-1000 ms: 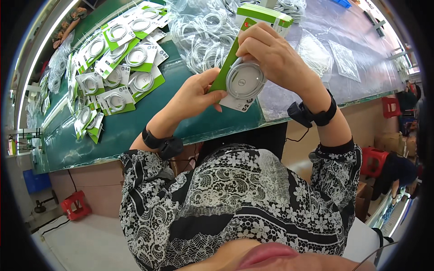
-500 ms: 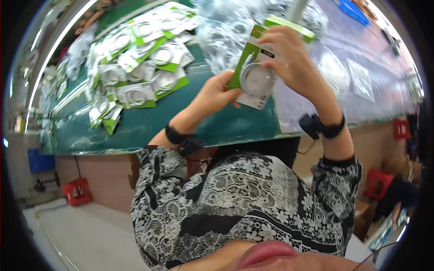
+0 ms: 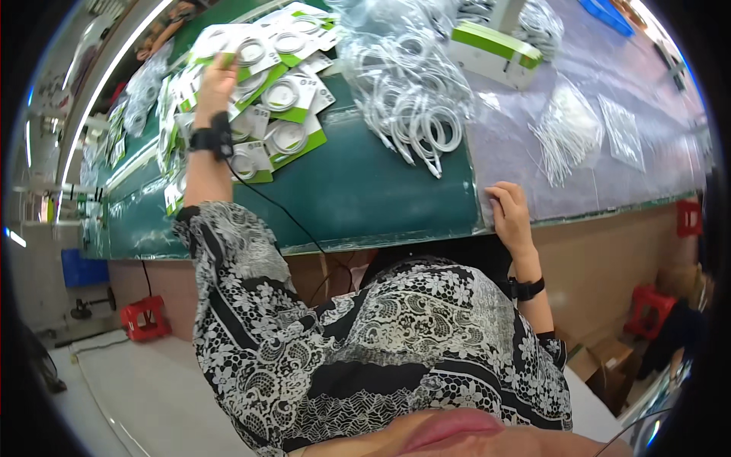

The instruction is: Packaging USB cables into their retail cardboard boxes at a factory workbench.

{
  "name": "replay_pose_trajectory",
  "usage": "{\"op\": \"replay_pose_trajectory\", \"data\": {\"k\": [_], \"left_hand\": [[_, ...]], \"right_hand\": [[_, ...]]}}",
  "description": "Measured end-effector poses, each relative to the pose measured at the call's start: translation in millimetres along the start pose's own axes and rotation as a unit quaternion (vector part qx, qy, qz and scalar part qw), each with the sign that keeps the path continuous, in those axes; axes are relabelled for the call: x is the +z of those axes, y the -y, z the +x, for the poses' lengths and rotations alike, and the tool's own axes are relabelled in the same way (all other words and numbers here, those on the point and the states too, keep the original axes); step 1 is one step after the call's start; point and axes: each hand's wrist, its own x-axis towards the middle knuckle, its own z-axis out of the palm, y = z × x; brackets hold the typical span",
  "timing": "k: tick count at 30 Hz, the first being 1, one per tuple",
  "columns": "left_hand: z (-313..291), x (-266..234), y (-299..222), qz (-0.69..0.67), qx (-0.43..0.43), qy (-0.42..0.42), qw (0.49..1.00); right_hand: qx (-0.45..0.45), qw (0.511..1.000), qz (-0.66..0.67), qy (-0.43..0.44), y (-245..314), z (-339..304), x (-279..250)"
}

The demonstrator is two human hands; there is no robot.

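Note:
My left hand (image 3: 218, 79) reaches to the far left, its fingers closed on the near edge of a flat cable package (image 3: 209, 44) on top of the pile. That package is white and green, with a coiled white cable; part of it is hidden by the fingers. Around it lie several like packages (image 3: 288, 137), overlapping each other. My right hand (image 3: 510, 215) rests at the table's front edge, fingers loosely curled in, with nothing visible in them. Beyond it lies a heap of coiled white cables (image 3: 426, 126), partly in a clear plastic bag (image 3: 381, 38).
A green and white box (image 3: 491, 59) stands at the back, beside a pale post (image 3: 508, 14). On the right lie a bundle of thin white ties (image 3: 565, 126) and a clear bag (image 3: 620, 133). A blue tray (image 3: 607, 15) sits far right. A dark cord (image 3: 285, 209) hangs from my left wristband.
The cable package that both hands held in the middle is out of them there. My left hand has moved far left onto the pile; my right hand has come down to the table's edge.

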Motion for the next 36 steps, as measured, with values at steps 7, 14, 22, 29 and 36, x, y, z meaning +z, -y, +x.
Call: {"op": "replay_pose_trajectory", "data": {"k": [7, 14, 22, 29, 36], "left_hand": [[75.1, -0.7, 63.1, -0.446, -0.118, -0.167, 0.871], [-10.7, 181.7, -35.8, -0.316, -0.196, 0.169, 0.913], [25.4, 324.2, -71.0, 0.215, 0.33, 0.132, 0.91], [92.9, 360.1, -15.0, 0.395, 0.28, 0.155, 0.862], [130.5, 362.8, -29.9, 0.328, 0.206, 0.14, 0.911]], "right_hand": [[-0.002, 0.997, -0.05, -0.056, 7.1, -11.1, 9.0], [-0.003, 0.996, -0.053, -0.07, 7.0, -16.9, 9.0], [-0.013, 0.997, -0.04, -0.066, 21.1, -13.3, 8.8], [-0.013, 0.998, -0.012, -0.059, 15.7, -7.4, 24.7], [-0.078, 0.992, 0.063, -0.078, 39.0, 71.8, 56.4]]}}
